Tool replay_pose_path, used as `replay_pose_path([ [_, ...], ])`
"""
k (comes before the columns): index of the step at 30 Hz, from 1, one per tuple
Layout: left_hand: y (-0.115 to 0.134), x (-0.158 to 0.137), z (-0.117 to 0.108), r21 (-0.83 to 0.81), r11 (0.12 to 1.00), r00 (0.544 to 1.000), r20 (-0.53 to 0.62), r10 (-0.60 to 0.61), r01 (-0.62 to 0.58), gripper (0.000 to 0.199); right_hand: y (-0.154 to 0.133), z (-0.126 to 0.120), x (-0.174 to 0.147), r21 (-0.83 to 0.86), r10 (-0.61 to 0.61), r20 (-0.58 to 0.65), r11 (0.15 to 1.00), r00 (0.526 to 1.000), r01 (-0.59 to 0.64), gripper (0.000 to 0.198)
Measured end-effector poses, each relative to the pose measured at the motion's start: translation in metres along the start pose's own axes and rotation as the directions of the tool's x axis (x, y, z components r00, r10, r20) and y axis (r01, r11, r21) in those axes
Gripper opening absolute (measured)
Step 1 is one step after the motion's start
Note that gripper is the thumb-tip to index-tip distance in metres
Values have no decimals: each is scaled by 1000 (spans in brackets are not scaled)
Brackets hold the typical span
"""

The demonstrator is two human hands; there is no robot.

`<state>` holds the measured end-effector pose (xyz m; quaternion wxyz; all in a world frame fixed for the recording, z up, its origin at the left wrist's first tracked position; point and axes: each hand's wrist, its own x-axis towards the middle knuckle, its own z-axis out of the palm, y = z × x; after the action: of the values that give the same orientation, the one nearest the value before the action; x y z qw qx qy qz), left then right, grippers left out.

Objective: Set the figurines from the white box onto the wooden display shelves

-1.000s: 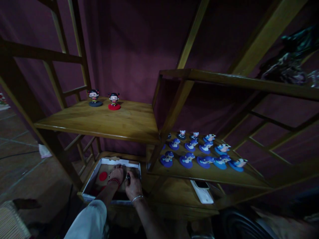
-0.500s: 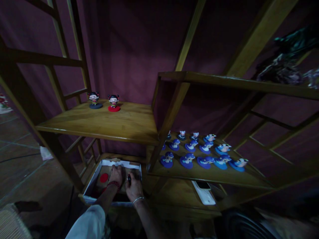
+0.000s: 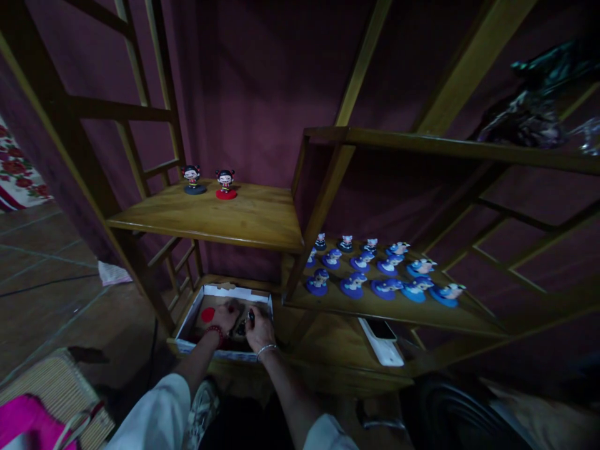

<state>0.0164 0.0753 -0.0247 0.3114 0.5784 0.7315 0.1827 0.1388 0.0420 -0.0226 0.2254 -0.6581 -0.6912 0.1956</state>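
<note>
Both hands work inside a shallow white cardboard box (image 3: 199, 340) on the low shelf. My left hand (image 3: 227, 317), with a red bead bracelet, is closed, its fingers curled down; what they hold is hidden. My right hand (image 3: 260, 332), wearing a silvery bracelet, pinches a small dark, shiny object (image 3: 251, 316); its kind is too dim to tell. Between the hands lie small dark pieces (image 3: 241, 327). A flat red disc (image 3: 208, 314) rests on the box's brown bottom, left of my left hand.
Two black-haired figurines, one on a grey base (image 3: 193, 180) and one on a red base (image 3: 225, 185), stand on the upper left shelf (image 3: 210, 219). Several purple and blue figurines (image 3: 354, 284) line the right shelf. Below them lies a phone (image 3: 380, 329) on a white object.
The view has shifted, so the shelves sit further right and higher on the left side. My left hand's fingers have curled in, and dark pieces between the hands now show.
</note>
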Motion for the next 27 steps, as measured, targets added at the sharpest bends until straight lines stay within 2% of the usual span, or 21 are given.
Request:
replay_pose_path([
  [1,-2,-2,1,-121,993,1000,11,-14,15,25,0,0,0,-3,1,-6,1000,1000,-1,37],
  [3,-6,-7,3,-382,923,999,22,-36,41,21,-1,0,0,-4,7,-10,1000,1000,-7,38],
  [7,-13,-14,1,-716,692,996,52,-76,90,11,-1,2,0,5,26,-28,1000,999,-26,36],
  [10,-15,-20,-5,-838,529,991,111,-81,137,6,0,3,-2,22,29,-41,999,999,-28,35],
  [17,-10,-37,-21,-942,230,968,251,4,244,16,-3,-2,-9,50,5,-56,999,998,-2,39],
  [19,-9,-41,-23,-945,208,965,263,21,253,17,-5,-6,-12,56,4,-44,998,999,-2,41],
  [22,-9,-45,-25,-941,225,965,263,8,254,17,-6,-11,-18,52,6,-34,999,999,-4,42],
  [27,-16,-46,-29,-912,361,981,181,-75,196,17,-3,-14,-28,42,-12,-77,999,997,15,42],
])
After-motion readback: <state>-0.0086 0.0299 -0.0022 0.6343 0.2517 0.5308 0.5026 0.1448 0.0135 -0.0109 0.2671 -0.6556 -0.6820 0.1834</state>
